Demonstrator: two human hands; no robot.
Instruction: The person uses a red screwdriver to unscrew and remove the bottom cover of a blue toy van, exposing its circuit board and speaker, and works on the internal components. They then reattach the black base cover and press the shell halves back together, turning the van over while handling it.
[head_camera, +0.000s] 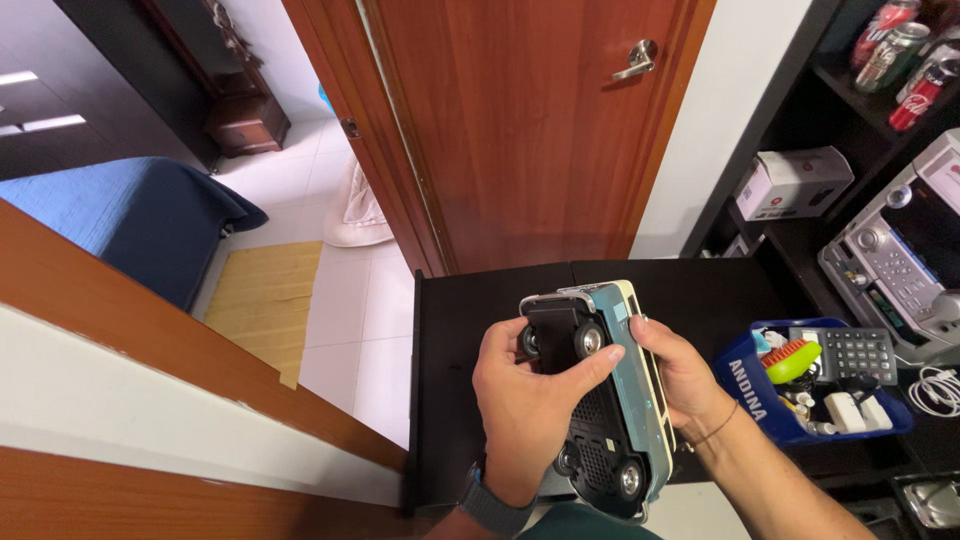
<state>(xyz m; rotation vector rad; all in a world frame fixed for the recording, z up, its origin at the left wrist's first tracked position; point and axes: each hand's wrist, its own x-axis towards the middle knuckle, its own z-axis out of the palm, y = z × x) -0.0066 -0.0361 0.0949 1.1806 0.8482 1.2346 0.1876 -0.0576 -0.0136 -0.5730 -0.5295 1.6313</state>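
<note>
Toy van (625, 400) in both hands, white box (795, 182) on shelf

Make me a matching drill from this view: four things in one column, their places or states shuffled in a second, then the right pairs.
Things:
1. toy van
2. calculator
3. door handle
4. blue blanket

Places or states:
A. on the wooden door, top of view
B. upside down in both hands
C. in the blue bin at right
D. on the bed, far left

Pairs: 1-B, 2-C, 3-A, 4-D
</note>
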